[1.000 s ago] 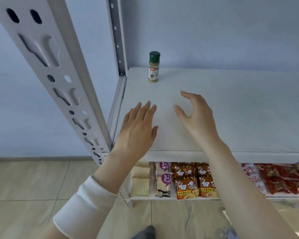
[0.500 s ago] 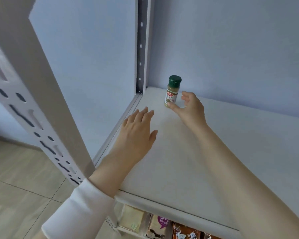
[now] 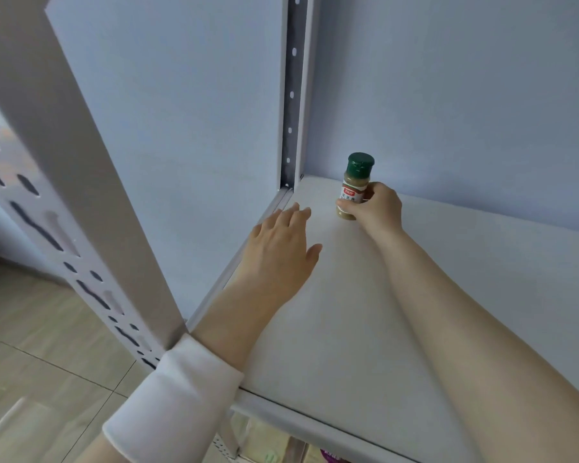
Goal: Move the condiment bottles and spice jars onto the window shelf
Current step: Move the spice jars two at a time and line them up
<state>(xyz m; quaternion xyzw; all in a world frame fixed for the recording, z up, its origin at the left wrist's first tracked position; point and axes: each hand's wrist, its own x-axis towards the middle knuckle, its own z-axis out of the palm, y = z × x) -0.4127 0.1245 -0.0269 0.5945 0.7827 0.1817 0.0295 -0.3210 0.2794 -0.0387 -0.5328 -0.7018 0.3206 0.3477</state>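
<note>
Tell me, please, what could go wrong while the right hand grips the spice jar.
The right hand grips the spice jar low on its body, so it might tip or slip when lifted. The left hand lies flat on the shelf close by, so a leftward swing could bump it.

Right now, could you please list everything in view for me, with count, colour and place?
shelf board: one, white, middle and right of view
spice jar: one, green cap, tan contents, near the board's back left corner
front post: one, pale grey, left foreground
rear post: one, pale grey, back corner
wall: pale blue, behind
floor: beige tiles, lower left
sleeve: one, white, left wrist
left hand: open, by the board's left edge
right hand: grips the jar
</note>
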